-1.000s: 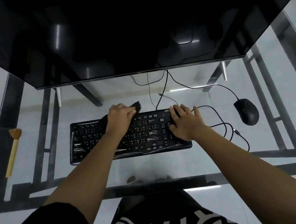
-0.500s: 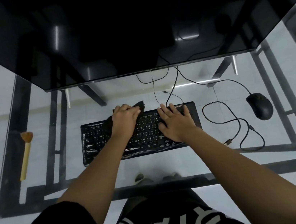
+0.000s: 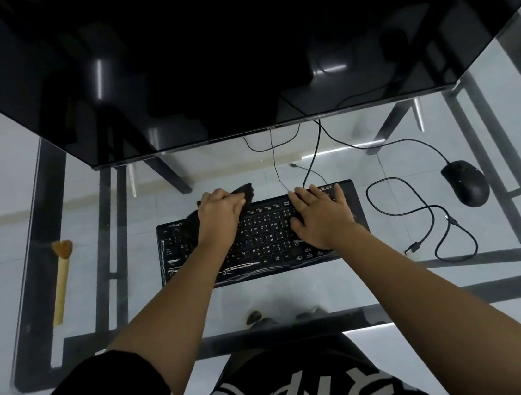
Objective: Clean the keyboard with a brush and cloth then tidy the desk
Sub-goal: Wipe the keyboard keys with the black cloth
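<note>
Over the last second the left hand point(image 3: 221, 210) has stayed bunched over the dark cloth point(image 3: 246, 190) near the upper-left part of the keyboard point(image 3: 259, 237), shifting only slightly along the top key rows, while the right hand point(image 3: 319, 217) has crept a little leftward over the right-hand keys; the apparent slide of the whole scene looks like the head camera moving, since the keyboard keeps the same place relative to the mouse point(image 3: 466, 183) and the brush point(image 3: 63, 279). That reads as the wiping step still under way, with the cloth only part-way across the keys, so the tidying is probably still to come. The left hand is closed on the cloth, fingers curled and pressing it down, a dark corner of it poking out beyond the fingertips toward the monitor point(image 3: 233, 51). The right hand lies flat and open, fingers spread on the keys, holding nothing and seemingly steadying the board. The keyboard sits in the middle of the glass counter point(image 3: 396, 282), just in front of the monitor's lower edge, its long axis running left to right across the view, slightly tilted so the right end lies a little farther from the person; its branded top edge faces the monitor and its cable point(image 3: 312, 160) leads off that way. The brush rests well apart at the counter's left edge, its long axis running roughly front to back, bristles pointing away from the person. A loose cable with a free plug point(image 3: 413, 247) loops between keyboard and mouse.
</note>
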